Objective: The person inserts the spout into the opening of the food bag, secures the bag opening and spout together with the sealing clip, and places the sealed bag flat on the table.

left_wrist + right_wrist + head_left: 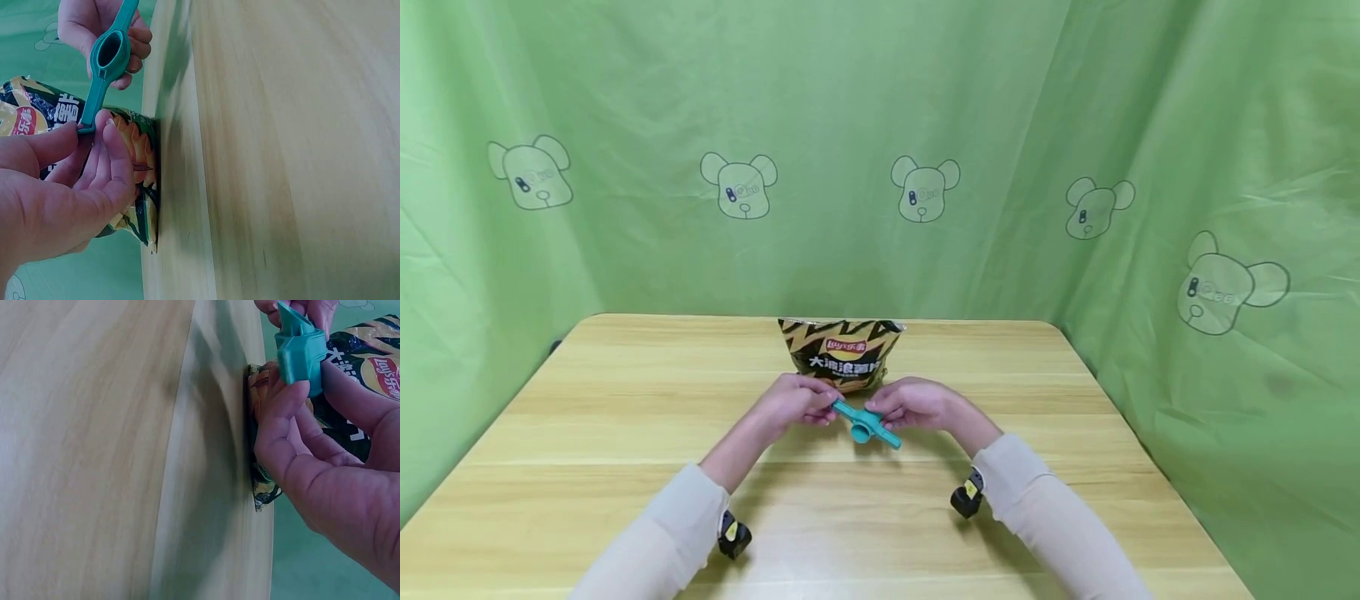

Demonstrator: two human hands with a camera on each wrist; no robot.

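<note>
Looks like slim teal clip (881, 422) with round hollow spout (861, 432) mid-length; held aloft, pinched at one end by left hand (797, 400), near middle by right hand (917, 402); slants from left grip past right grip.

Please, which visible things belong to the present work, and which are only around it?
In the work:
long turquoise plastic piece with a round opening, pinched by the left hand and right hand
probably the glossy black-and-gold chip bag behind it

Only around it:
pale wooden table
green fabric curtain with bear-head outlines
black wrist devices
</note>
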